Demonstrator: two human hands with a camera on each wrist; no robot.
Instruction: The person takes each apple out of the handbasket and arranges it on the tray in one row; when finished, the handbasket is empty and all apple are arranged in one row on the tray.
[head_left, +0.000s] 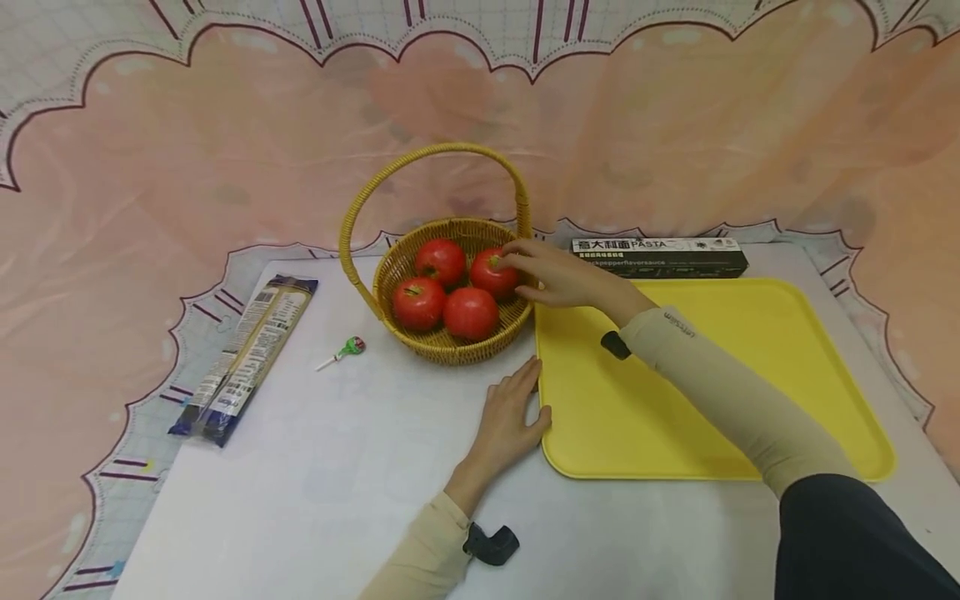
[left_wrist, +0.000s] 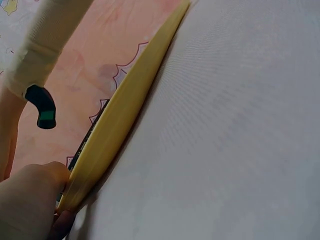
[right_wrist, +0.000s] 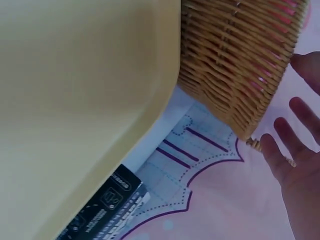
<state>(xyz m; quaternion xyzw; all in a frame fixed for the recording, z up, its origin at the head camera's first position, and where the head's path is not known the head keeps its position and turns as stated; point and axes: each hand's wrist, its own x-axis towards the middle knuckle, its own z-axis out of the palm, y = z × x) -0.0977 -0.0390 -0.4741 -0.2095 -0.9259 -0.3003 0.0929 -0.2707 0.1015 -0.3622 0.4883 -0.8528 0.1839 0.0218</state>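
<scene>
My right hand [head_left: 558, 273] reaches over the right rim of a woven basket [head_left: 453, 354], its fingers spread by the rightmost red apple [head_left: 491, 273]. Fingertips overlap that apple from above; whether they touch is unclear. In the right wrist view the basket's side [right_wrist: 230, 65] stands before the spread right hand [right_wrist: 300, 160]. Several red apples lie inside, and a tall handle [head_left: 442, 148] arches over them. At the yellow tray's left edge, my left hand [head_left: 506, 412] rests with thumb and extended fingers against the rim. The left wrist view shows this hand [left_wrist: 30, 200] beside the tray [left_wrist: 110, 135].
A black pasta box [head_left: 660, 260] lies behind the yellow tray [head_left: 720, 375]. Two long blue-ended packets [head_left: 247, 358] lie at the table's left. Between them and the basket is a green-wrapped lollipop [head_left: 348, 347]. A patterned cloth [head_left: 600, 150] hangs behind the white table [head_left: 337, 483].
</scene>
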